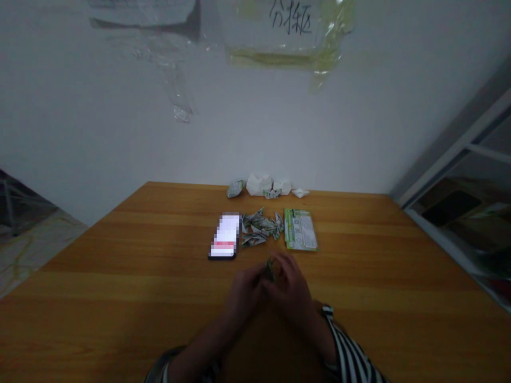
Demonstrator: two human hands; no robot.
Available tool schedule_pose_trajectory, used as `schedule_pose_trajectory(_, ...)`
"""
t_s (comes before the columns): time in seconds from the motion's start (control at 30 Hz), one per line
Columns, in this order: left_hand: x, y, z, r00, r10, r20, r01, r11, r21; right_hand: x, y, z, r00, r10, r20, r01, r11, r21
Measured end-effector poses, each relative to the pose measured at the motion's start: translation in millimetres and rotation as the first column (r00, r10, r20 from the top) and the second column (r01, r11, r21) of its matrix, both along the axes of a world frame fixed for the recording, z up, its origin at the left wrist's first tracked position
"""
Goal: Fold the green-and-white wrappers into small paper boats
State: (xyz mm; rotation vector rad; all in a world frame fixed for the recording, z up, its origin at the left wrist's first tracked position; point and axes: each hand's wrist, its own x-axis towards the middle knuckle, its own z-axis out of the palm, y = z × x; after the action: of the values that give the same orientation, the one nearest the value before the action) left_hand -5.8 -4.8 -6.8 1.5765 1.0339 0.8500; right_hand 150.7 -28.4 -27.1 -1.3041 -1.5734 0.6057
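My left hand (243, 295) and my right hand (291, 290) meet over the middle of the wooden table (120, 276). Both pinch a small folded piece of printed paper (270, 268) between their fingertips; most of it is hidden by the fingers. Just beyond the hands lies a heap of several folded paper pieces (259, 229). A phone (225, 235) with a lit screen lies to the left of the heap. A stack of green-and-white printed sheets (300, 229) lies to its right.
At the table's far edge, against the white wall, sit several folded white paper shapes (265, 186). Plastic bags and a handwritten sheet (289, 32) hang on the wall. A metal frame (459, 154) stands on the right.
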Motion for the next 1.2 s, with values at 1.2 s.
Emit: schedule_pose_trajectory(1.2,7.2,5.9,1.3,0.799,0.23,0.555,0.11,0.852,-0.512,-4.3,-3.3,6.9,0.958,0.154,-0.243,-0.124,0.983,0.132)
